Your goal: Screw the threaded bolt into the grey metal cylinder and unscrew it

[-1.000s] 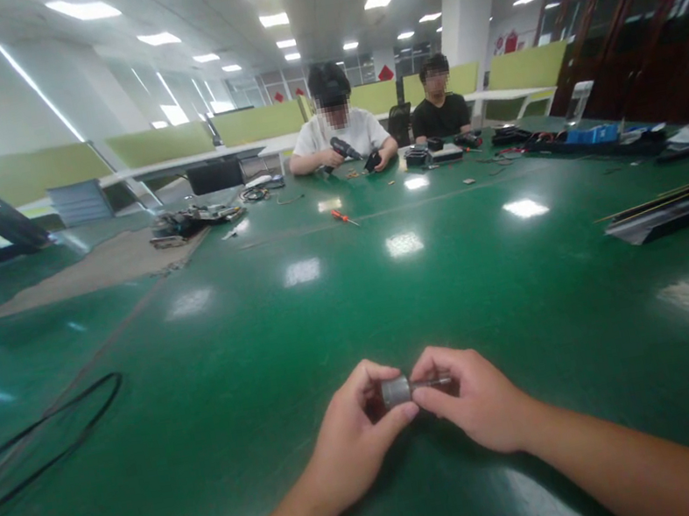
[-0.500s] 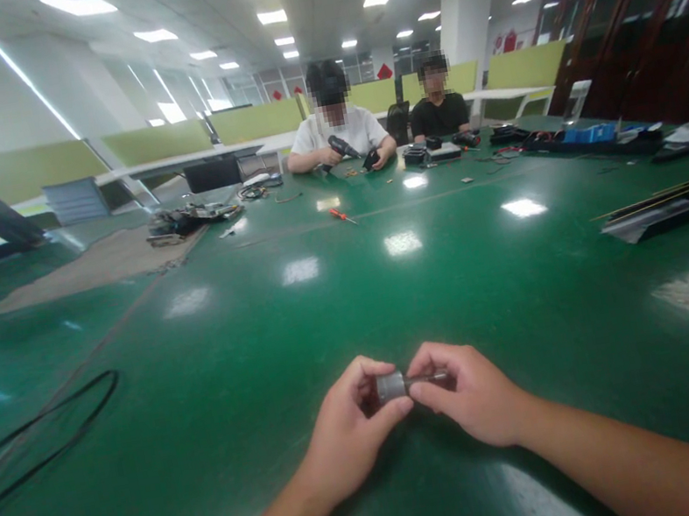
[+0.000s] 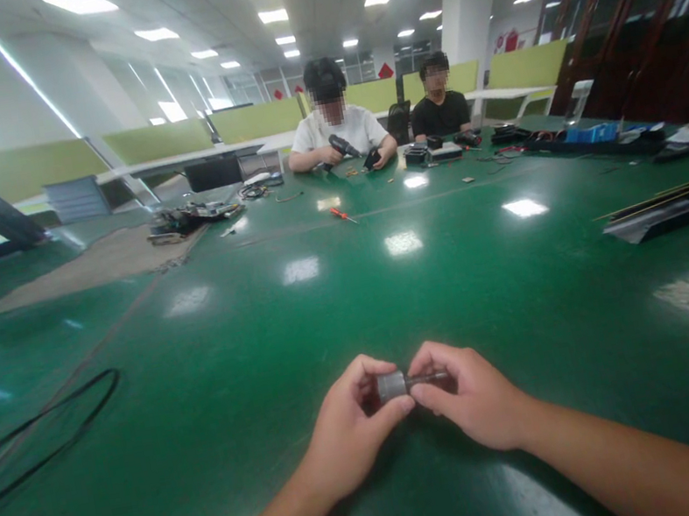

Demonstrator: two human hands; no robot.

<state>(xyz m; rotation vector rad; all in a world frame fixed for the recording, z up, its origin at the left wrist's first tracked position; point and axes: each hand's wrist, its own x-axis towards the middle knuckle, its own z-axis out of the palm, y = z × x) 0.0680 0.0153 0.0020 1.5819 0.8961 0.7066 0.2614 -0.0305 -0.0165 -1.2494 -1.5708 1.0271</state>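
A grey metal cylinder with a thin shaft [image 3: 392, 386] lies level between my two hands, close above the green table [image 3: 354, 310]. My left hand [image 3: 350, 421] is closed around the wide cylinder end, thumb below and fingers above. On the other side, my right hand [image 3: 471, 391] pinches the narrow shaft, which points to the right. The fingertips of both hands almost meet at the join. My fingers hide part of the cylinder's left end and some of the shaft.
An orange screwdriver [image 3: 342, 216] lies further up the table. Black cable [image 3: 81, 429] loops at left; a metal channel [image 3: 675, 208] lies at right. Across the table, a person in white [image 3: 335, 130] holds a power drill [image 3: 344, 147]; another person in black [image 3: 440, 112] sits alongside.
My hands keep the same grip on the cylinder and shaft, with hardly any movement. The whole view has shifted very slightly.
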